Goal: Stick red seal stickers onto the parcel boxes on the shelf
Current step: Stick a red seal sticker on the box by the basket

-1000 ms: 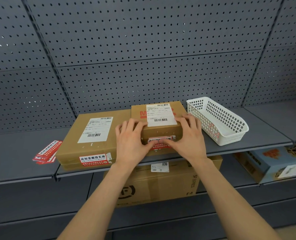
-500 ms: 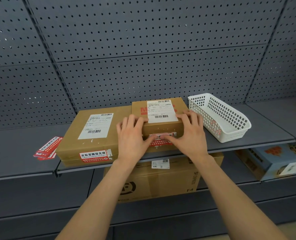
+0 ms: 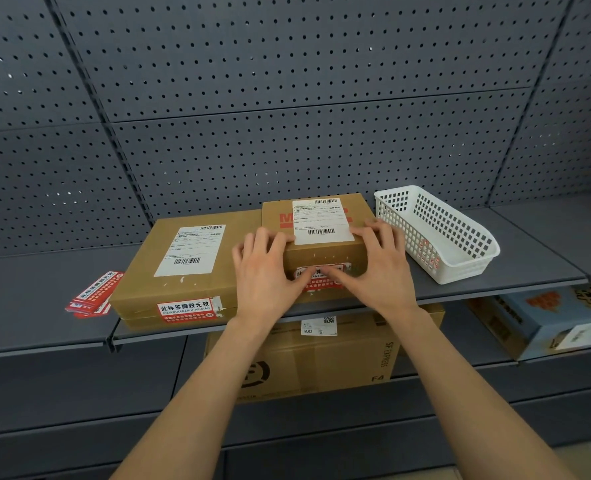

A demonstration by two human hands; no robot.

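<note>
From the head camera, the smaller box (image 3: pixel 325 256) sits on the shelf (image 3: pixel 27 299), touching the larger box (image 3: pixel 141 282) on its left and just beside a white basket (image 3: pixel 460 268) on its right. The left hand (image 3: pixel 264 271) and right hand (image 3: pixel 377 268) both lie on it, fingers spread loosely over the top edge and gripping nothing. The thumbs meet on the red sticker (image 3: pixel 321 285) across the front seam. The step in hand looks like pressing this sticker flat. The larger box already carries its own seal (image 3: pixel 186 310), so this shelf seems nearly done. Next, I judge, comes rubbing the thumbs outward to the sticker's ends so no corner lifts. Any further box would call for a fresh sticker from the spare pile (image 3: pixel 95 294) lying left of the larger box
</note>
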